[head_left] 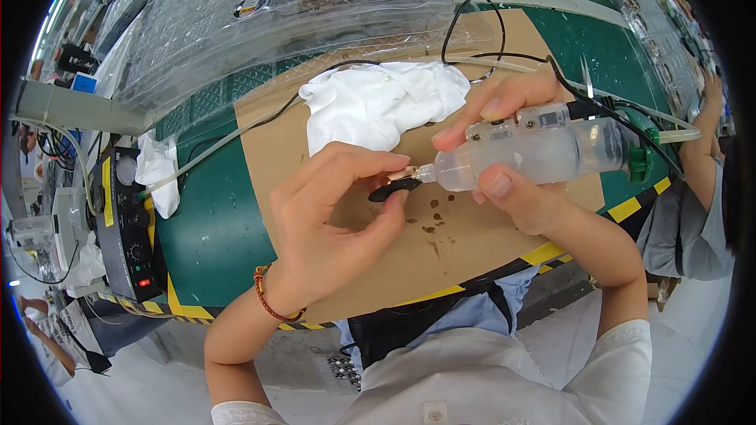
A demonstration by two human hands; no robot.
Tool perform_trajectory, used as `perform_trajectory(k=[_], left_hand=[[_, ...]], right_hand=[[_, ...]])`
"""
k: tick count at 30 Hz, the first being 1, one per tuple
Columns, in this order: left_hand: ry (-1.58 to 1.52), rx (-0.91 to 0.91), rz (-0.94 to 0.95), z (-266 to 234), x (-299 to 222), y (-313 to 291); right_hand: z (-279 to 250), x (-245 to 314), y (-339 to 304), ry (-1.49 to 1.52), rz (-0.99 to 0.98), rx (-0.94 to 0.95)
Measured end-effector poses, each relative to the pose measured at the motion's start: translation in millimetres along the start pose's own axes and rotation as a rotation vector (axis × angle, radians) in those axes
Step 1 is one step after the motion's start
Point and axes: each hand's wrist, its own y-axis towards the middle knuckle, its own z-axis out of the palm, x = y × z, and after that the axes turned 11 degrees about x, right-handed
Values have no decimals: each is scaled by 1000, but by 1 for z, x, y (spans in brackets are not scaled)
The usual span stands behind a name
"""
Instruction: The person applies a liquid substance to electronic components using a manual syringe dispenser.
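Note:
My left hand [335, 212] pinches a small black flat part [391, 190] between thumb and fingers, just above a brown cardboard sheet [472, 244]. My right hand [512, 181] grips a translucent dispensing syringe [543, 149] with a green cap at its rear and black wires and a clear hose leading off it. The syringe's fine tip touches the top of the black part.
A crumpled white cloth [378, 106] lies on the cardboard behind my hands. Clear plastic trays [276, 8] holding round parts stand at the back. A black control box [130, 228] sits at the left on the green mat [209, 228]. Another person's arm [701, 149] is at the right edge.

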Motion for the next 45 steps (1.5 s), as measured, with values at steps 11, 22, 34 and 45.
perform_trajectory(k=[11, 22, 34, 45], left_hand=[[11, -16, 20, 0, 1, 0], [29, -7, 19, -1, 1, 1], [-13, -24, -25, 1, 2, -1], [-67, -42, -41, 1, 2, -2]], right_hand=[[0, -1, 0, 0, 2, -12], [0, 0, -1, -11, 6, 2], [-7, 0, -1, 55, -79, 76], [-5, -1, -1, 46, -98, 53]])
